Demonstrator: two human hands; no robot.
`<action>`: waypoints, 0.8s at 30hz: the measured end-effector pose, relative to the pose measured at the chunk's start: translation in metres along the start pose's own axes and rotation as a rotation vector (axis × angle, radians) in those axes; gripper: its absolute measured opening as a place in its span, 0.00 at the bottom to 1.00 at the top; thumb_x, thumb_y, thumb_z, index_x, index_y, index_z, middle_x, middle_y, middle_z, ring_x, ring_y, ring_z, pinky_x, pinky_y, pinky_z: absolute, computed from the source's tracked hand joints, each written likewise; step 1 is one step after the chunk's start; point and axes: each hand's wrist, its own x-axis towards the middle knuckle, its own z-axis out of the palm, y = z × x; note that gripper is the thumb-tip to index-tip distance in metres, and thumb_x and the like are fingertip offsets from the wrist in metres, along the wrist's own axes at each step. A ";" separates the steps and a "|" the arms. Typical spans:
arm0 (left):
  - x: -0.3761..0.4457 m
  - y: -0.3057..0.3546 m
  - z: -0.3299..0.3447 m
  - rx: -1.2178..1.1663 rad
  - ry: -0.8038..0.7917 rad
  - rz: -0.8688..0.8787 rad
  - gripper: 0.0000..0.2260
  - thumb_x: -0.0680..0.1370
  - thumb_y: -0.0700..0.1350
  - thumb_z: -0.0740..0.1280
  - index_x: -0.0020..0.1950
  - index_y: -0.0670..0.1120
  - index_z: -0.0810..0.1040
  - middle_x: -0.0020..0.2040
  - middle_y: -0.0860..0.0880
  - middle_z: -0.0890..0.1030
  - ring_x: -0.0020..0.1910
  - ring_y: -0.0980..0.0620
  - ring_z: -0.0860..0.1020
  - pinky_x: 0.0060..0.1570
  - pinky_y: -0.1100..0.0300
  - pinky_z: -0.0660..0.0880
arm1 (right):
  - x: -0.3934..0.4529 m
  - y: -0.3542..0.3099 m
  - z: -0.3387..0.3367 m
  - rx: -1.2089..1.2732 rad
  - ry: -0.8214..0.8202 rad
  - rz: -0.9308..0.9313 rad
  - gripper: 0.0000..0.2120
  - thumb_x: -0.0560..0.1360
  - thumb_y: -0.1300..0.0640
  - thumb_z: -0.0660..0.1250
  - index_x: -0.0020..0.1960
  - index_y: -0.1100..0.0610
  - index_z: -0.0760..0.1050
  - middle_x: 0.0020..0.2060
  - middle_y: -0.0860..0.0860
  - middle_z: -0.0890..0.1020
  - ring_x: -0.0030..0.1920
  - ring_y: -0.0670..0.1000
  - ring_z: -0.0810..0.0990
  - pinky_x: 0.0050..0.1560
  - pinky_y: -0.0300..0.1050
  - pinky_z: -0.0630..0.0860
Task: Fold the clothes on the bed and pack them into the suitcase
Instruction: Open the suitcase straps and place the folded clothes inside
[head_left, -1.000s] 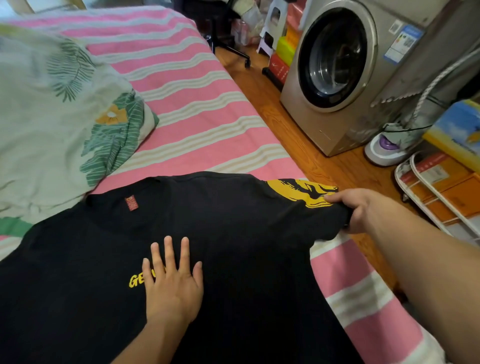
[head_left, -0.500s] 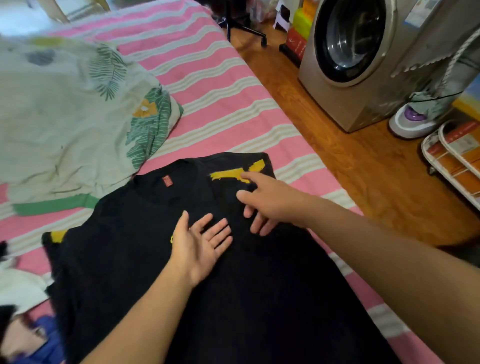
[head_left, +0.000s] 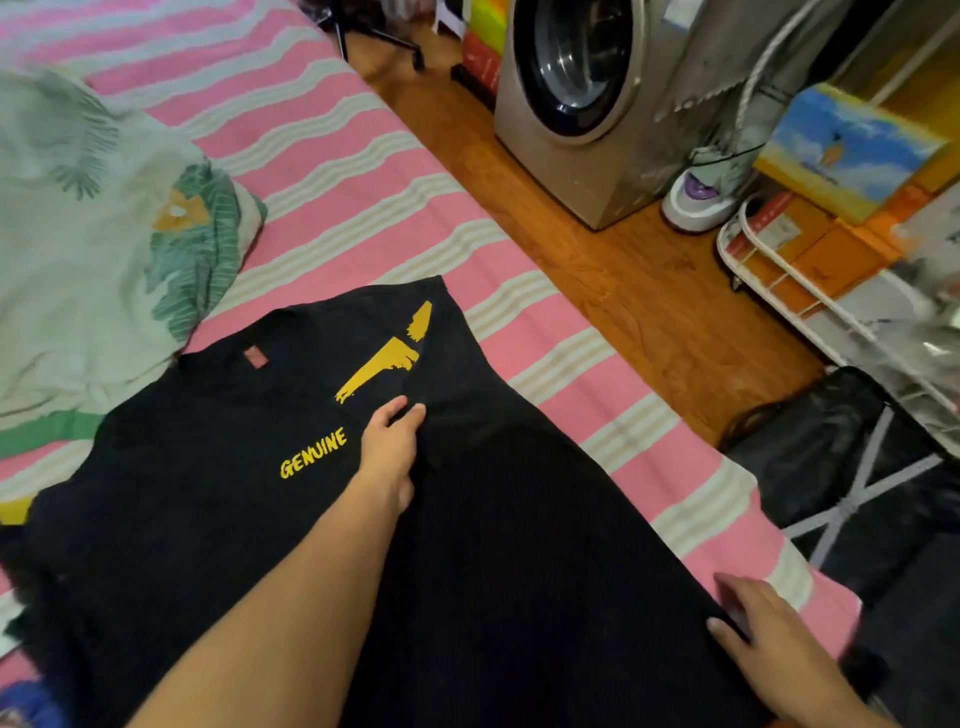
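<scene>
So the black t-shirt (head_left: 218, 519) is spread out on the pink striped bed (head_left: 363, 171), its right side folded in over the middle, with the yellow GENUINE print (head_left: 313, 460) at about 10 o'clock from center. Left hand (head_left: 389, 447) lies flat with straight fingers pressing the fold edge. Right hand (head_left: 753, 629) is down at 4 o'clock on the shirt's edge, looks like it's pinching the fabric, though it's blurry, and the black suitcase (head_left: 852, 467) sits open on the floor at 3 o'clock.
</scene>
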 end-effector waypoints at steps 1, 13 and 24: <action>0.004 0.003 -0.002 0.044 -0.002 0.008 0.15 0.80 0.40 0.70 0.65 0.52 0.77 0.58 0.46 0.83 0.52 0.48 0.84 0.44 0.54 0.83 | -0.001 -0.003 0.001 0.010 0.001 0.018 0.26 0.76 0.50 0.73 0.71 0.55 0.71 0.61 0.50 0.75 0.61 0.50 0.75 0.65 0.44 0.70; -0.044 0.031 -0.039 0.425 0.175 0.446 0.41 0.67 0.44 0.73 0.80 0.53 0.64 0.71 0.52 0.75 0.64 0.49 0.79 0.65 0.46 0.77 | -0.023 0.014 -0.006 -0.034 0.017 -0.288 0.08 0.81 0.45 0.62 0.52 0.48 0.70 0.46 0.45 0.72 0.48 0.46 0.72 0.48 0.43 0.70; -0.166 0.091 -0.125 0.464 0.314 0.457 0.22 0.77 0.28 0.63 0.69 0.45 0.74 0.56 0.52 0.77 0.53 0.55 0.78 0.37 0.68 0.78 | -0.176 -0.054 0.034 -0.159 0.013 -0.903 0.19 0.60 0.49 0.83 0.39 0.47 0.73 0.29 0.44 0.74 0.26 0.44 0.73 0.26 0.37 0.65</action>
